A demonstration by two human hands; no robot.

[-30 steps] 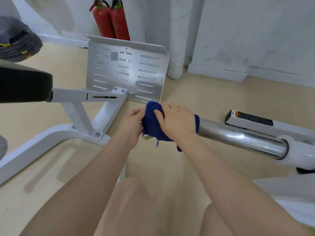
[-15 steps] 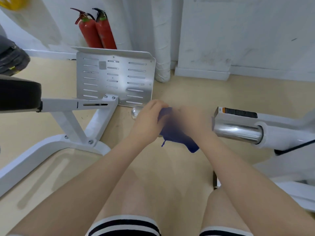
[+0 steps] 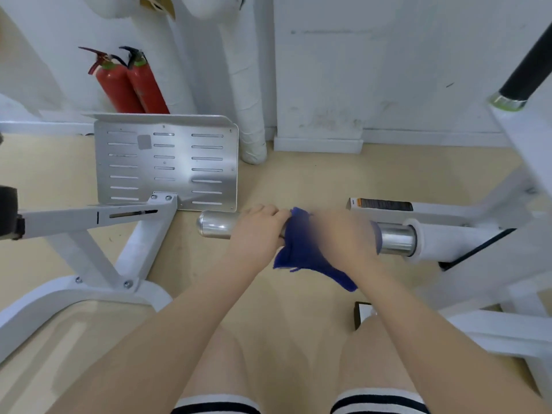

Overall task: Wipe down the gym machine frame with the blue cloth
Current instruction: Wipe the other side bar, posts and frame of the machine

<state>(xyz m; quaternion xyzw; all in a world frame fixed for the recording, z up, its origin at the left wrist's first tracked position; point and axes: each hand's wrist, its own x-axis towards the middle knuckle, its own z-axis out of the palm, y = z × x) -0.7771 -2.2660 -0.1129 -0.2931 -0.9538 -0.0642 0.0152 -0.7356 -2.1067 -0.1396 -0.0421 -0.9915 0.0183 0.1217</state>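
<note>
At frame centre, the left hand (image 3: 257, 237) curls over the chrome bar (image 3: 215, 225); at its 3 o'clock the blurred right hand (image 3: 343, 237) clutches the blue cloth (image 3: 301, 249) round that bar, hiding its middle. Half a second ago less chrome showed left. At 10 o'clock stands the slotted footplate (image 3: 167, 162).

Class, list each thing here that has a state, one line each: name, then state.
Blue cloth: wrapped around the bar, tail hanging.
Polished steel bar: horizontal, free end bare.
Left hand: grips the bar beside the cloth.
Right hand: blurred, holds the cloth on the bar.
Two red fire extinguishers: leaning against the wall.
</note>
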